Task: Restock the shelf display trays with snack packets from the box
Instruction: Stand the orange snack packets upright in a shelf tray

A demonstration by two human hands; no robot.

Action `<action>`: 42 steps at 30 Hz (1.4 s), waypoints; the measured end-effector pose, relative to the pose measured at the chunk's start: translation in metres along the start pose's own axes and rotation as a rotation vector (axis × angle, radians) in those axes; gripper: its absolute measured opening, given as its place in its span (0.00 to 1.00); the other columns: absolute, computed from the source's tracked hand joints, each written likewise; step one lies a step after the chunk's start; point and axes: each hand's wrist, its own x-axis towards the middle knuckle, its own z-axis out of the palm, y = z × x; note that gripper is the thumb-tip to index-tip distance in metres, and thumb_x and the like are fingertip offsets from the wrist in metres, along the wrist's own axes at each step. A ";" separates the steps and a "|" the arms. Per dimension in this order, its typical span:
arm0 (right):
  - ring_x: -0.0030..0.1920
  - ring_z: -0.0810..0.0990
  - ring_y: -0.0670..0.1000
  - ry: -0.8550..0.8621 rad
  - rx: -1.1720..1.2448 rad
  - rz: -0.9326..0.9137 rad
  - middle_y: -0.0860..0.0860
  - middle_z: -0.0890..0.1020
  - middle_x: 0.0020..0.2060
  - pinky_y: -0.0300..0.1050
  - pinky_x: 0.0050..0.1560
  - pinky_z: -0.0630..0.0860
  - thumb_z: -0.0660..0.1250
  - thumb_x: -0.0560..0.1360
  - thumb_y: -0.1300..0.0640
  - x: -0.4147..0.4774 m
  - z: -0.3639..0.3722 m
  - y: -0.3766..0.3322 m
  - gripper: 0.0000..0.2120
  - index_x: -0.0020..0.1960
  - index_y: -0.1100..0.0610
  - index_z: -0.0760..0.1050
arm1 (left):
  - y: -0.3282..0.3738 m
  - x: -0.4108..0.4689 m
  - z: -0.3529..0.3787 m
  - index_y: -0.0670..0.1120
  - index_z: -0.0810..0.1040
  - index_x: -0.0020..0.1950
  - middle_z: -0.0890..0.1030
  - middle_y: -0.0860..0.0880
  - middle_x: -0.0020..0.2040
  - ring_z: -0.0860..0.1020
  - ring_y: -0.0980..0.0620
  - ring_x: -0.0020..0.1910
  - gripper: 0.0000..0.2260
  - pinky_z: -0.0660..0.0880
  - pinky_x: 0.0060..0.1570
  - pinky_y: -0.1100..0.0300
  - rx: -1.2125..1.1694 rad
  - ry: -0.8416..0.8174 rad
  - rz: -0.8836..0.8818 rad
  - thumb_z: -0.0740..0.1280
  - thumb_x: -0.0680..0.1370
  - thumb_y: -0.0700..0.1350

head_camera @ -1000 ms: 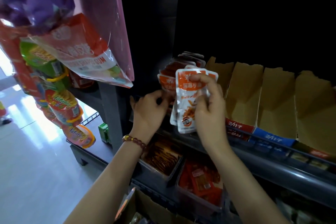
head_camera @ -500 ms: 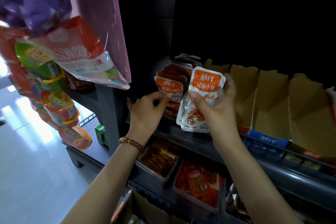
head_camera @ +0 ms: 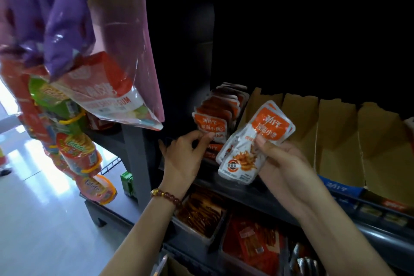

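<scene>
orange packets upright in display tray

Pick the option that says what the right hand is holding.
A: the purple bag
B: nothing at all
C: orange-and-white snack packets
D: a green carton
C: the right hand grips a small bunch of orange-and-white snack packets, while the left hand pinches the front packet of the shelved row.
</scene>
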 end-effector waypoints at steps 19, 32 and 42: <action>0.55 0.80 0.48 -0.179 0.247 -0.269 0.48 0.83 0.49 0.42 0.55 0.77 0.59 0.73 0.57 0.056 0.029 0.014 0.12 0.55 0.55 0.73 | -0.004 0.007 -0.014 0.65 0.71 0.40 0.83 0.53 0.51 0.75 0.49 0.61 0.10 0.38 0.72 0.43 0.040 -0.136 0.021 0.58 0.80 0.54; 0.55 0.81 0.52 -0.004 -0.130 -0.392 0.51 0.82 0.49 0.47 0.57 0.77 0.66 0.71 0.55 0.060 0.030 0.032 0.13 0.54 0.57 0.74 | -0.015 0.009 -0.012 0.64 0.76 0.47 0.82 0.57 0.53 0.74 0.54 0.63 0.16 0.34 0.71 0.47 -0.111 -0.163 0.036 0.55 0.73 0.70; 0.57 0.76 0.44 0.082 -0.704 -0.541 0.42 0.78 0.50 0.41 0.59 0.73 0.73 0.71 0.59 0.056 0.012 0.016 0.17 0.51 0.41 0.74 | -0.023 0.011 0.001 0.55 0.78 0.35 0.83 0.49 0.38 0.81 0.51 0.46 0.23 0.63 0.67 0.37 -0.217 -0.078 0.020 0.55 0.69 0.71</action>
